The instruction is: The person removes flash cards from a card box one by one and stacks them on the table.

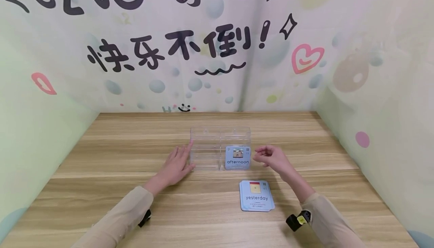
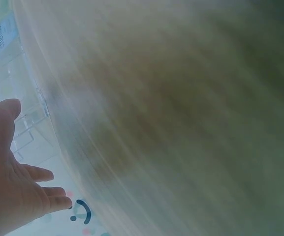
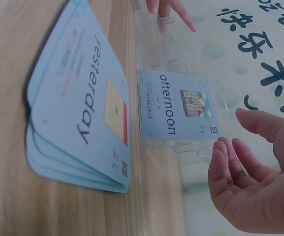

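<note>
A clear plastic card rack (image 1: 205, 153) with two columns of pockets stands on the wooden table. In its lower right pocket sits a blue card reading "afternoon" (image 1: 238, 158). At the rack's left side, my left hand (image 1: 176, 167) touches the edge with extended fingers; the left wrist view shows the thumb apart from the other fingers. My right hand (image 1: 272, 159) hovers just right of the "afternoon" card, its fingers loosely bent and nothing between them. A slightly fanned stack of blue cards (image 3: 82, 113), topped by one reading "yesterday", lies in front of the rack.
A printed cloth backdrop (image 1: 217, 89) with large black characters hangs behind the table (image 1: 129, 138). Pale side panels (image 1: 383, 101) border it left and right. A black strap device (image 1: 298, 219) is worn on the right wrist.
</note>
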Available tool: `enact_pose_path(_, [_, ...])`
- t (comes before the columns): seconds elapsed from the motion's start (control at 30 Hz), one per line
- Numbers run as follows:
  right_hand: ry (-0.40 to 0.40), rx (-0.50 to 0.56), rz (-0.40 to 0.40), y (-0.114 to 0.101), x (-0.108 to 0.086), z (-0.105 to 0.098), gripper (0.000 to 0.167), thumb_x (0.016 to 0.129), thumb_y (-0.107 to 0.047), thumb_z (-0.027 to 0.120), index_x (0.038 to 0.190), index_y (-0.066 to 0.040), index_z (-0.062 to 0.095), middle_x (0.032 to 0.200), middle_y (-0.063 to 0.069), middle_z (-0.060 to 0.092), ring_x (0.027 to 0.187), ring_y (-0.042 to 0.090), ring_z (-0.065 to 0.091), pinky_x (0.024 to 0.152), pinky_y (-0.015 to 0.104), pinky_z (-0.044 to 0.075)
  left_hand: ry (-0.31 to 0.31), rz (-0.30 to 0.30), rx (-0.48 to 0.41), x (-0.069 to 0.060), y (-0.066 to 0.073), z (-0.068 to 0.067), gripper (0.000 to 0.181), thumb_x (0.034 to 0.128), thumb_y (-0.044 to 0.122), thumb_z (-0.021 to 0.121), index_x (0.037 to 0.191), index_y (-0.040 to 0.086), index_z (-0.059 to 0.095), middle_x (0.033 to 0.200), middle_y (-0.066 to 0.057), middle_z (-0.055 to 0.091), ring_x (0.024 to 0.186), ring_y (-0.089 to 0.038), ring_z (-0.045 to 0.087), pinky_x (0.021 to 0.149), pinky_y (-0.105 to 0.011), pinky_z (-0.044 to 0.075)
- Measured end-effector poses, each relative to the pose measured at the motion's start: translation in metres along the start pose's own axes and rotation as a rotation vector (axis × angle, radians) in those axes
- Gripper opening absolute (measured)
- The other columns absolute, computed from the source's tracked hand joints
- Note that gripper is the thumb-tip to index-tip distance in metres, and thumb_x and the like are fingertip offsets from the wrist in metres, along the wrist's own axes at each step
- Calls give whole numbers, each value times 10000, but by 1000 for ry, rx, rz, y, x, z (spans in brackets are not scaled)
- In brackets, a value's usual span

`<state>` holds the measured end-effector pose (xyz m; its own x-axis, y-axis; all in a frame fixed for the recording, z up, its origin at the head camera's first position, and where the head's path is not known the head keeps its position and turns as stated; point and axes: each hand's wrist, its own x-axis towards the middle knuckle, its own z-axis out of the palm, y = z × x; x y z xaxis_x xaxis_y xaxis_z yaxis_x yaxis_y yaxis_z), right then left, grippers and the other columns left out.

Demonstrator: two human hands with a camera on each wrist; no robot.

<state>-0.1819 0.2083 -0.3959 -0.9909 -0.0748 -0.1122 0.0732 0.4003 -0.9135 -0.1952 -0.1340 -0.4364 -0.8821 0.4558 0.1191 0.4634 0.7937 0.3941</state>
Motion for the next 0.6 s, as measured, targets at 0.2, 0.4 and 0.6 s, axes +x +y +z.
enact_pose_path(0.2, [8,27,4,-3,3,3,403,801,-113,677,1128,78,538,952,111,606,774,124,551,666,315,510,12,2,7,0,0,0,786,920,341,514,1468,141,-12,1406,-311,251,1280,-519,176,1030,-610,156])
enact_pose_path(0.4, [16,36,16,-4,7,6,390,797,-104,676,1127,57,546,961,109,590,784,146,548,660,301,510,19,7,6,1,-1,1,781,919,331,518,1468,145,-5,1407,-308,253,1274,-525,183,1021,-618,167])
enact_pose_path(0.6, [30,52,14,-5,11,7,426,794,-108,679,1157,63,537,968,103,582,785,133,542,662,287,506,21,8,-1,0,-1,2,773,922,327,514,1469,155,-5,1409,-303,256,1278,-520,179,1020,-621,164])
